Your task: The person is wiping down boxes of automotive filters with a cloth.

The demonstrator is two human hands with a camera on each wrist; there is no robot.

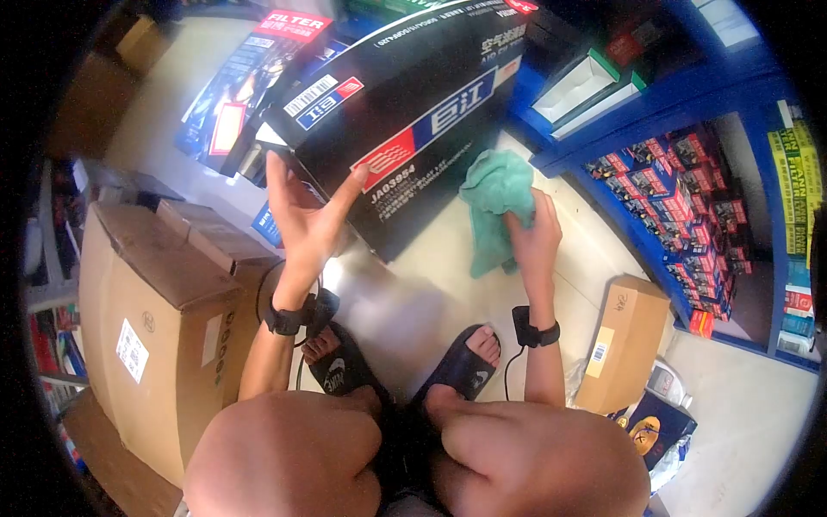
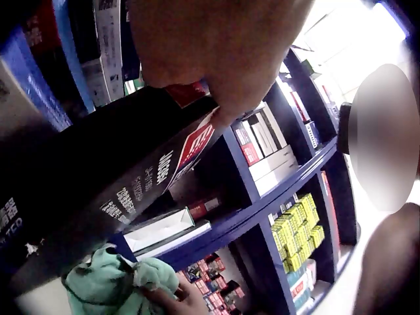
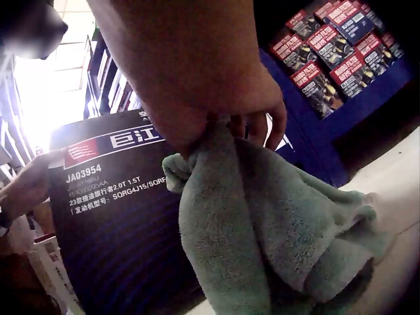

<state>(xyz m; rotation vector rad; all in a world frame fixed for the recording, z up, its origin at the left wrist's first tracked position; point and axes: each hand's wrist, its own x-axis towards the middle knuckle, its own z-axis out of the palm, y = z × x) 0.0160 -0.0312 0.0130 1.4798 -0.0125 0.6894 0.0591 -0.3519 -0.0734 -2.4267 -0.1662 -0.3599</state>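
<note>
A person squats on the floor (image 1: pixel 405 293) of a store room. In the head view the black box (image 1: pixel 413 112) stands at 12 o'clock from the knees. It is long and flat, it is tilted, and its lower corner rests on the floor. It carries a red and blue label and the code JA03954.

The left hand (image 1: pixel 301 215) is at 9 o'clock from this corner. Its fingers (image 1: pixel 277 172) are straight and spread, and the thumb lies on the red part of the label. So this hand props the box and does not grasp it. The left wrist view shows the same thumb tip on the red label (image 2: pixel 197 141).

The right hand (image 1: pixel 534 237) is at 3 o'clock from the box. Its fingers are curled and pinch the green cloth (image 1: pixel 495 202) at the top, and the rest of the cloth hangs down loose. The cloth is just beside the right edge of the box, but I cannot tell if it touches the box.

I judge that the step in hand is the wiping of the box, and the cloth is only brought near. The next move calls for the cloth to lie flat on the black face, while the open left hand steadies the box so that it does not slide on its 1 corner.

A big brown carton (image 1: pixel 155 319) is at 8 o'clock, a small carton (image 1: pixel 624 340) at 4 o'clock, and a blue shelf (image 1: pixel 689 95) with red packs (image 1: pixel 689 207) at 2 o'clock.
</note>
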